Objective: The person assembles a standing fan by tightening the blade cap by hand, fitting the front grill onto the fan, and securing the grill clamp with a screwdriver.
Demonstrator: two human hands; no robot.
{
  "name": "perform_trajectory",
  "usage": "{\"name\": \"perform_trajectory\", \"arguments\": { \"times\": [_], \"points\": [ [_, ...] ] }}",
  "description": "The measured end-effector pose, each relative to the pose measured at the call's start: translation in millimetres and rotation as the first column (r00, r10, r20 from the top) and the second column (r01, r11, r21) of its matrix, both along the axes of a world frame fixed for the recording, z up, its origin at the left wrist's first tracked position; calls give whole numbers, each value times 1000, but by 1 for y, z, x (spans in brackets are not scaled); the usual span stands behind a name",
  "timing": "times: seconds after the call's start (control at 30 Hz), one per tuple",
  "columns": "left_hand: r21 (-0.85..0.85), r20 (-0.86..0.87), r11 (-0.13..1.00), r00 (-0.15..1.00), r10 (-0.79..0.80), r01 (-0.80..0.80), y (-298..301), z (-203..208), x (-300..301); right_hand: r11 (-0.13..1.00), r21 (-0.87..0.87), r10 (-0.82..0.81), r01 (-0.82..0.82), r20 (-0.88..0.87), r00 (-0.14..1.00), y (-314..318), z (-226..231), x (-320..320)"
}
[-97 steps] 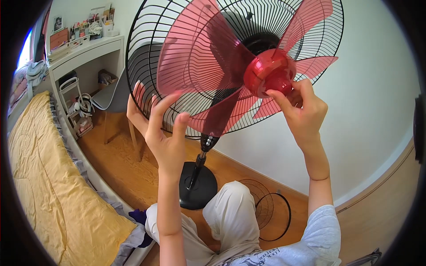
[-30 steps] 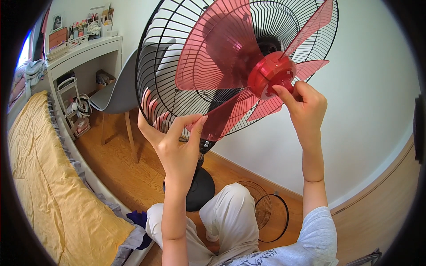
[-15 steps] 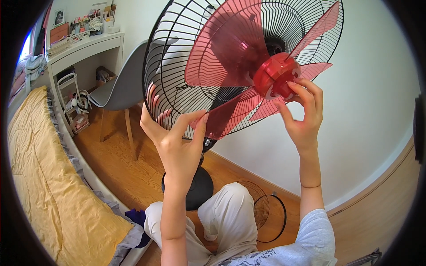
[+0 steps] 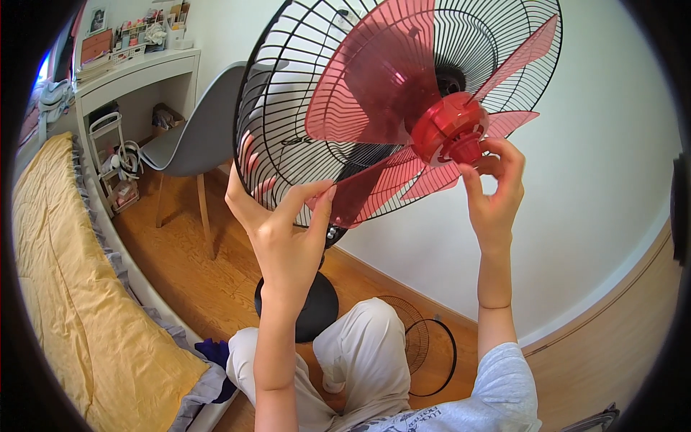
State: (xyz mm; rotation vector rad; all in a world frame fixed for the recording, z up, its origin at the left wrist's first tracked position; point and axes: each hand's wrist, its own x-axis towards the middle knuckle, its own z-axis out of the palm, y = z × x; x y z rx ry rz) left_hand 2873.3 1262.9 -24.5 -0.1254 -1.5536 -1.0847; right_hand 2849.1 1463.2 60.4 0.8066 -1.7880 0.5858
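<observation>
Red knob (image 4: 466,150), one, touches right hand (image 4: 497,198); left hand (image 4: 277,229) pinches one blade (image 4: 363,191).

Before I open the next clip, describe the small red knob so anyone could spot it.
Start at the big black wire grille; translucent red blades spread in front of it from a red hub. The knob juts from its centre beside the right hand, narrower than the hub.

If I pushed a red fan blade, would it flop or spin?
Probably not flop: the blades hold their curved shape, like stiff plastic. They'd likely spin together, since they join one hub, unless the left hand pinching one stops them.
</observation>
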Motion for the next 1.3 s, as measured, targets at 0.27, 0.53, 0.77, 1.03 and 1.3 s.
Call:
{"name": "perform_trajectory", "arguments": {
  "times": [0.27, 0.53, 0.77, 1.03, 1.3],
  "points": [
    [-9, 18, 1000, 1000, 17, -17, -2, 0, 1, 983, 134, -85, 129, -293, 952, -4, 4, -3],
    [-5, 34, 1000, 999, 13, -12, -2, -1, 3, 981, -84, -174, 176, 29, 984, -15, 11, 4],
    [11, 20, 1000, 1000, 9, -9, -2, 1, 2, 990, 107, -61, 88, -239, 969, -9, 7, 5],
    [-13, -23, 999, 999, 43, -43, -3, 5, 5, 988, 108, -91, 111, -178, 980, -8, 8, 8],
    [-13, -34, 999, 998, 44, -44, 0, 4, 5, 985, -72, -150, 156, 81, 985, -12, 9, 9]
  ]
}}
